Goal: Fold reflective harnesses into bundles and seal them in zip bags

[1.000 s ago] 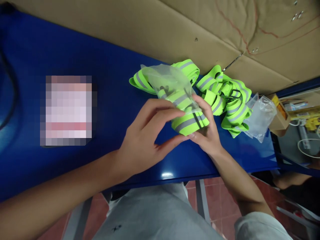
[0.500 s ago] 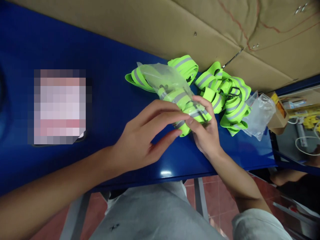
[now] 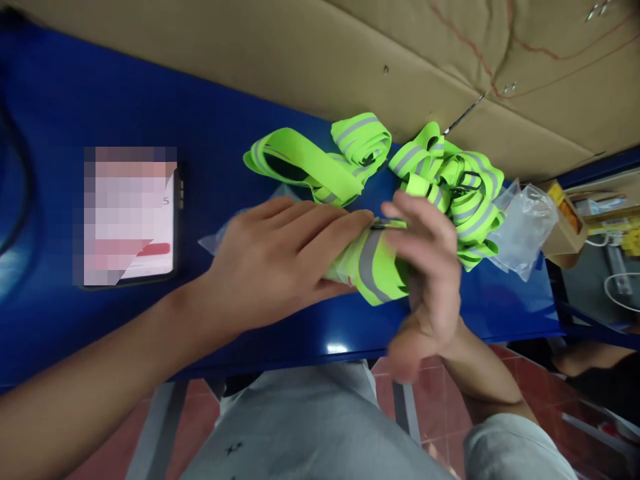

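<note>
L hand [image 3: 280, 260] lies flat over the folded hi-vis strap bundle [image 3: 373, 270], grip pressing it at the desk [image 3: 225, 140] front edge, long axis running L-R. R hand [image 3: 425, 280], blurred, cups the bundle's R end, fingers half-curled. Clear bag [image 3: 215, 239] peeks out under L hand; contents can't tell.

right hand [image 3: 425, 280] motion-blurred, phone [image 3: 131, 215] screen pixelated, bag mostly hidden

Dim, bluish light; a glare spot on the table edge [image 3: 336, 349]; the right hand [image 3: 425, 280] perhaps motion-blurred
</note>
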A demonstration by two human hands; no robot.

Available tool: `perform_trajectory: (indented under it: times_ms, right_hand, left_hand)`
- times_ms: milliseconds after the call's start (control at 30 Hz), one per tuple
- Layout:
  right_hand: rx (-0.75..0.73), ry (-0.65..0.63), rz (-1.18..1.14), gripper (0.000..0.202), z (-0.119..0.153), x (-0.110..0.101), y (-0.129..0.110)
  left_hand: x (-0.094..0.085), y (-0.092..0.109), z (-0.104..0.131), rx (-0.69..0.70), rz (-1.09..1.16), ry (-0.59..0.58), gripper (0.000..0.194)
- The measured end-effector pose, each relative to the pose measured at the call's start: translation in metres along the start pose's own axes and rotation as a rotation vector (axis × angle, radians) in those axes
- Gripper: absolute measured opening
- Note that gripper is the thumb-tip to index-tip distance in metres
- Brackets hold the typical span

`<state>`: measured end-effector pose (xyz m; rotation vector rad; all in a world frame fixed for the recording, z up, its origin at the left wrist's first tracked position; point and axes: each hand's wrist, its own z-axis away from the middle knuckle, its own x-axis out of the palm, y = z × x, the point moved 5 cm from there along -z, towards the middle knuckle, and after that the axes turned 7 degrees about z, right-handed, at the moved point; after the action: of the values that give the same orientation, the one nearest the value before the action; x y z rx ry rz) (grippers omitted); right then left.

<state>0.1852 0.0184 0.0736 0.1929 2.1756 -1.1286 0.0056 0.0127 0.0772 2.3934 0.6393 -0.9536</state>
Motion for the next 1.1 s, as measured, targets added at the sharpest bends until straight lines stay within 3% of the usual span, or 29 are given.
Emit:
perform_trajectory:
  times_ms: [100, 233, 367, 433, 500, 633, 733, 833, 1000, 1100]
  right_hand:
    - [-0.207, 0.176, 0.196, 0.036, 0.002, -0.014, -0.012]
    - [-0.17, 0.339, 0.219, 0.031, 0.002, -0.029, -0.014]
    - [-0.169, 0.467, 0.144, 0.031, 0.003, -0.04, -0.016]
    - [-0.1, 0.429, 0.066, 0.028, 0.0, -0.04, -0.01]
    - [-0.08, 0.289, 0.014, 0.02, -0.006, -0.035, -0.005]
    - [-0.107, 0.045, 0.03, 0.018, -0.013, -0.026, 0.001]
    - [-0.004, 0.032, 0.009, 0.017, -0.015, -0.02, 0.012]
    - [0.079, 0.11, -0.035, 0.01, -0.013, -0.012, 0.019]
    - [0.038, 0.207, -0.017, 0.005, -0.009, -0.009, 0.013]
    - [0.08, 0.055, -0.068, 0.011, -0.01, -0.014, 0.012]
  left_hand:
    - [-0.002, 0.008, -0.01, -0.123, 0.132, 0.005, 0.044]
    - [-0.001, 0.02, -0.03, -0.294, 0.349, -0.116, 0.042]
    - [0.008, 0.024, -0.044, -0.397, 0.679, -0.329, 0.06]
    - [0.017, 0.019, -0.043, -0.456, 0.774, -0.413, 0.06]
    - [0.027, 0.009, -0.039, -0.52, 0.839, -0.432, 0.049]
    - [0.041, -0.009, -0.028, -0.614, 0.989, -0.326, 0.042]
    - [0.049, -0.012, -0.018, -0.68, 1.056, -0.281, 0.042]
    - [0.055, -0.012, -0.01, -0.72, 1.104, -0.258, 0.043]
    - [0.06, -0.012, -0.004, -0.739, 1.236, -0.244, 0.047]
    - [0.059, -0.018, -0.001, -0.816, 1.316, -0.206, 0.05]
